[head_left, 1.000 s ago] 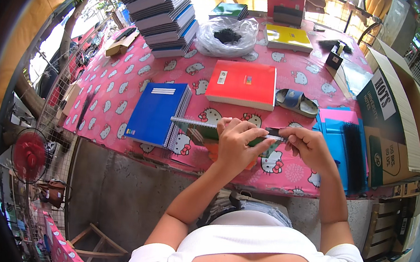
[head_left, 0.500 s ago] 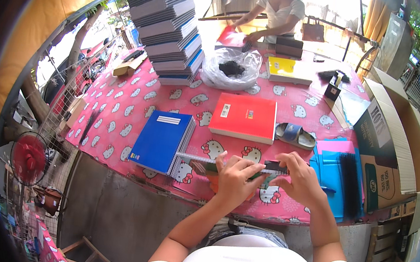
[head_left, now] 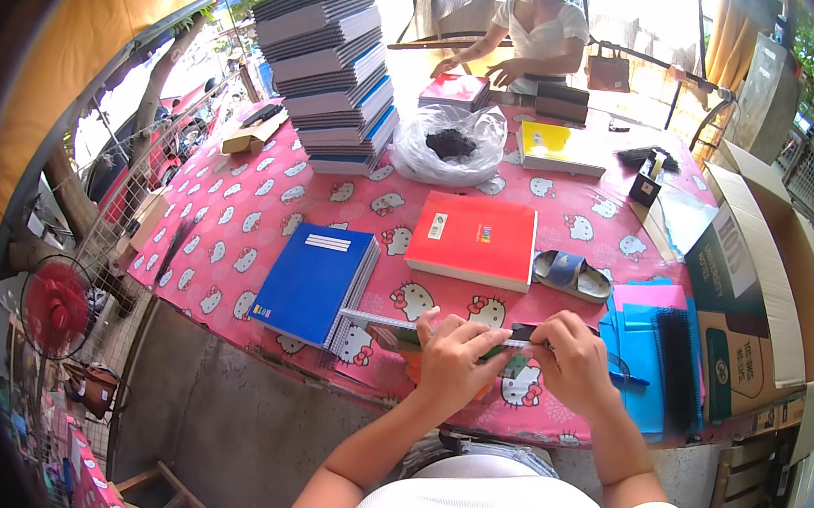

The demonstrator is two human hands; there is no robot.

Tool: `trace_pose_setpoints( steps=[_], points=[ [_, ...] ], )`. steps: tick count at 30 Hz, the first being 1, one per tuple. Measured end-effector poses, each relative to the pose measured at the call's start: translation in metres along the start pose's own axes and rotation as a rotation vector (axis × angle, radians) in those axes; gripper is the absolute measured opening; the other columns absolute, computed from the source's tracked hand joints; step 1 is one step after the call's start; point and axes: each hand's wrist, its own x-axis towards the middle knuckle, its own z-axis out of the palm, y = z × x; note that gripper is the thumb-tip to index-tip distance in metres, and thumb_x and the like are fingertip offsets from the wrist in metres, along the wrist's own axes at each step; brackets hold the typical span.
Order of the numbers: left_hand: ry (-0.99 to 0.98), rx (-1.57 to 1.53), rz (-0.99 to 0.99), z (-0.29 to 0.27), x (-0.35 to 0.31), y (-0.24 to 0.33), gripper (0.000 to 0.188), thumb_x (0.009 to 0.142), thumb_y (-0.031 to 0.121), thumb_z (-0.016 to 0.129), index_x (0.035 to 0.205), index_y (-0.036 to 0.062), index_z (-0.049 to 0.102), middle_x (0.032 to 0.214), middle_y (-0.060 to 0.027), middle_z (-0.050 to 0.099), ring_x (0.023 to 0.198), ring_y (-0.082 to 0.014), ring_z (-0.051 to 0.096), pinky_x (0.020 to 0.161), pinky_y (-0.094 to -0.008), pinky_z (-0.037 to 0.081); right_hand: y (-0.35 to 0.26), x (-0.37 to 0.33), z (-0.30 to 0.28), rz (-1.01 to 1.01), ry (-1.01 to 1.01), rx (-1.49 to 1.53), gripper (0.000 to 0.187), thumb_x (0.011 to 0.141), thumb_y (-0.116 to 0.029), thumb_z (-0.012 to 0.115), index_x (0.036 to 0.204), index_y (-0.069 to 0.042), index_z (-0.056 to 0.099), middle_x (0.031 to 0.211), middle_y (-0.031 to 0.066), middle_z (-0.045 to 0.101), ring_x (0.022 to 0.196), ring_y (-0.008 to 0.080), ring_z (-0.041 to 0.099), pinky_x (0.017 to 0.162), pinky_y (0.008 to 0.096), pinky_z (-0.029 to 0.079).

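Observation:
My left hand [head_left: 456, 360] is closed over a thin notebook [head_left: 382, 321] held edge-up, its narrow white edge reaching left to the blue notebook. My right hand [head_left: 571, 365] pinches at the right end of that edge, close to the left fingertips. What lies between the right fingers is hidden; a thin dark loop shows beside them. To the left lies a blue spiral notebook stack [head_left: 313, 280]. Beyond my hands lies a red notebook stack [head_left: 471, 238], with a blue-strapped slipper [head_left: 572, 274] beside it.
Black binding coils [head_left: 676, 369] lie on blue sheets [head_left: 631, 409] at right, beside an open cardboard box [head_left: 750, 313]. A tall notebook stack [head_left: 330, 83], a plastic bag [head_left: 450, 147] and a yellow notebook [head_left: 561, 149] stand farther back. Across the table a person [head_left: 540, 38] handles red notebooks [head_left: 455, 91].
My right hand has moved left and its fingers have closed together beside my left hand. Across the table, the lifted red cover now lies flat, and the person's hands have shifted.

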Motion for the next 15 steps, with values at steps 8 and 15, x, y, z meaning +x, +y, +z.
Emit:
trace_pose_setpoints(
  steps=[8,15],
  points=[
    [0.018,-0.033,-0.034,-0.001,0.002,0.000,0.028,0.070,0.028,0.078,0.094,0.0168,0.071,0.080,0.0032,0.067,0.077,-0.0157,0.059,0.095,-0.0453,0.029,0.010,-0.002,0.004,-0.034,-0.058,-0.020,0.021,0.071,-0.006,0.074,0.087,-0.005,0.060,0.079,0.0110,0.057,0.069,0.0302,0.059,0.058,0.0386,0.046],
    [-0.009,-0.018,-0.010,-0.003,0.001,-0.001,0.023,0.066,0.024,0.079,0.086,0.0161,0.070,0.081,0.0023,0.068,0.077,-0.0158,0.060,0.098,-0.0449,0.029,0.011,0.009,-0.002,-0.116,-0.237,-0.090,0.014,0.076,-0.015,0.071,0.079,-0.004,0.062,0.074,0.0087,0.059,0.070,0.0289,0.061,0.061,0.0394,0.047]
  ],
)
